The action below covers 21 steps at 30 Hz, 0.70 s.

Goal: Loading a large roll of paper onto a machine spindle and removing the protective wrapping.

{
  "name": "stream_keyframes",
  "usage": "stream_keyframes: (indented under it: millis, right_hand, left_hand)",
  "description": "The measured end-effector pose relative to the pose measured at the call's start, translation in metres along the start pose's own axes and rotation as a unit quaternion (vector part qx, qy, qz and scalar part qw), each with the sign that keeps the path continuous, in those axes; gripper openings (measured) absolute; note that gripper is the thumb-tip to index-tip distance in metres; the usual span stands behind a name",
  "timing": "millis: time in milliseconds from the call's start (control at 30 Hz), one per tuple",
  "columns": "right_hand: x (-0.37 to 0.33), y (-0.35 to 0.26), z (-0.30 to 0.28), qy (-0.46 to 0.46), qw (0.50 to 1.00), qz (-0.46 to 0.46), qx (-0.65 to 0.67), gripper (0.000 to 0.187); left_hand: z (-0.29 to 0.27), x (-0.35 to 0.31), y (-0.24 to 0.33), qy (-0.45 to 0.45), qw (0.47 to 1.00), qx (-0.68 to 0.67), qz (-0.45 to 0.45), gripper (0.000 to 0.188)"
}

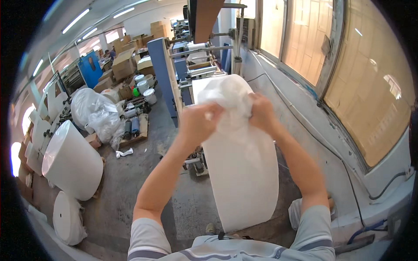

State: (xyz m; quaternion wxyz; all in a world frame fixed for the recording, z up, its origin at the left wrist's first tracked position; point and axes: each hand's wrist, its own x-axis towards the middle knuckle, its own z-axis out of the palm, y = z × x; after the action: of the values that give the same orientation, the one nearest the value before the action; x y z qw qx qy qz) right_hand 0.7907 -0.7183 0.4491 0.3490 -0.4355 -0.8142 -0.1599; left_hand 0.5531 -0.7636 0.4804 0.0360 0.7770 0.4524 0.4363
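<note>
A large white roll (244,182) stretches out in front of me, its far end near the machine frame. Over its far part lies a bunched, see-through plastic film (233,93), blurred by motion. My left hand (202,121) is closed on the film's left side, with the fingers curled toward the thumb. On the other side my right hand (262,112) grips the film's edge, its fingertips partly hidden behind the hand. Both forearms reach forward over the roll.
The machine frame (198,65) with rollers stands just beyond the roll. A windowed wall with a black cable (313,135) runs along the right. At left are a big white roll (76,161), a smaller roll (67,217), crumpled plastic (96,113), buckets (149,95) and cardboard boxes (124,63).
</note>
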Motion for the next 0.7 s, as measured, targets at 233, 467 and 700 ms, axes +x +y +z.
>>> stream_keyframes:
  millis: [233, 467, 700]
  right_hand:
    - [-0.049, -0.051, 0.025, 0.081, 0.977, -0.178, -0.08, 0.015]
    - [-0.122, 0.012, -0.03, -0.086, 0.885, 0.118, 0.441, 0.039]
    - [-0.088, 0.006, -0.084, -0.27, 0.897, 0.177, 0.301, 0.03]
  left_hand:
    - [0.071, 0.0, -0.183, 0.058, 0.971, -0.131, 0.19, 0.048]
    - [0.083, -0.036, 0.037, 0.106, 0.964, 0.087, 0.228, 0.034]
    - [0.137, -0.12, 0.067, -0.023, 0.925, 0.24, 0.295, 0.035]
